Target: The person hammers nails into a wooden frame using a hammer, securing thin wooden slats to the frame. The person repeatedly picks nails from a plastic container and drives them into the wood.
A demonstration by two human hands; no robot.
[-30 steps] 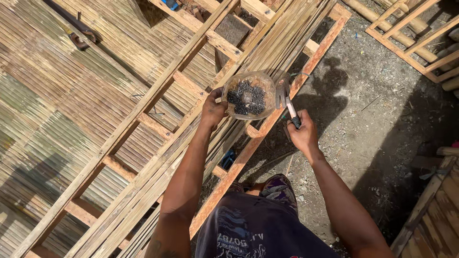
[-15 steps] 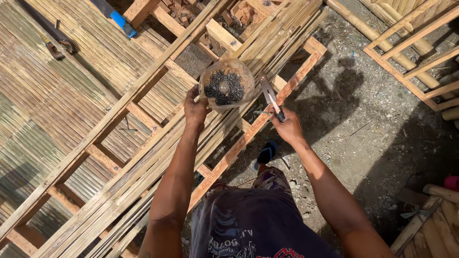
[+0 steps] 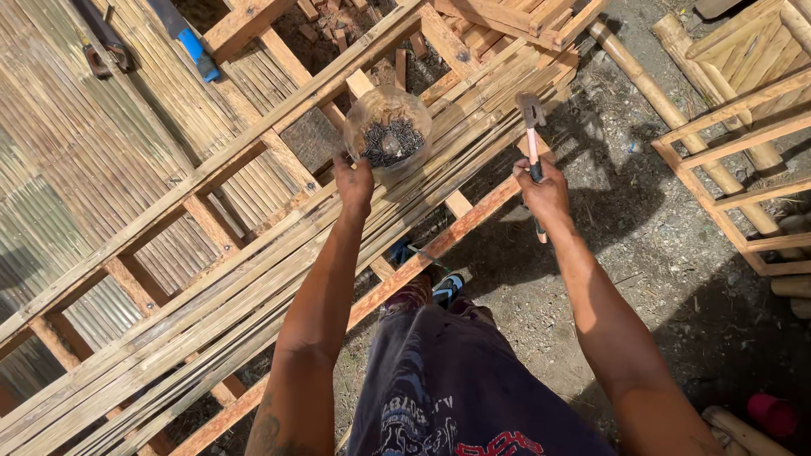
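Hard sunlight falls on a grey dirt floor (image 3: pixel 676 279) at the right of the frame, a woven bamboo panel (image 3: pixel 76 169) fills the left, a wooden frame (image 3: pixel 743 127) sits at the upper right, and loose bamboo slats (image 3: pixel 211 312) run diagonally across the middle.

Clear container (image 3: pixel 388 127) of dark, perhaps rusty nails (image 3: pixel 390 142); pale-handled hammer (image 3: pixel 532 139)
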